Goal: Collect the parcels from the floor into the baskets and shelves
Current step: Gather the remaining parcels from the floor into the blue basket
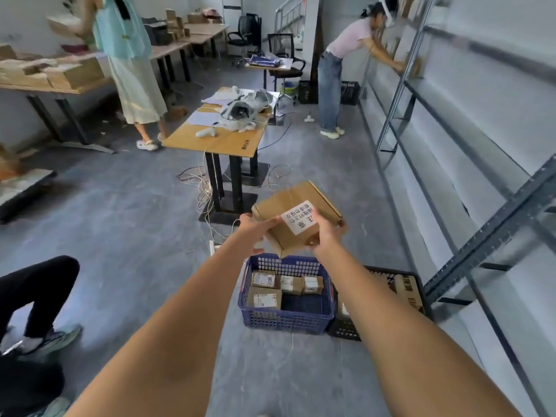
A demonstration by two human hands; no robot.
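A flat cardboard parcel [288,206] with a white printed label is held in the air above the far rim of the blue basket [285,319]. My left hand [255,225] grips its left edge and my right hand [326,234] grips its near right side. The blue basket stands on the floor and holds several small labelled boxes [266,299]. Beside it on the right is a black basket [346,329] with a brown box [407,291] inside. Grey metal shelves [451,164] run along the right wall.
A small wooden table [216,139] with headsets stands ahead, loose cables [201,188] around its base. One person in jeans [331,85] leans on the shelves; another in a pale skirt [135,85] stands at left tables. A crouching person's leg [39,296] is at near left.
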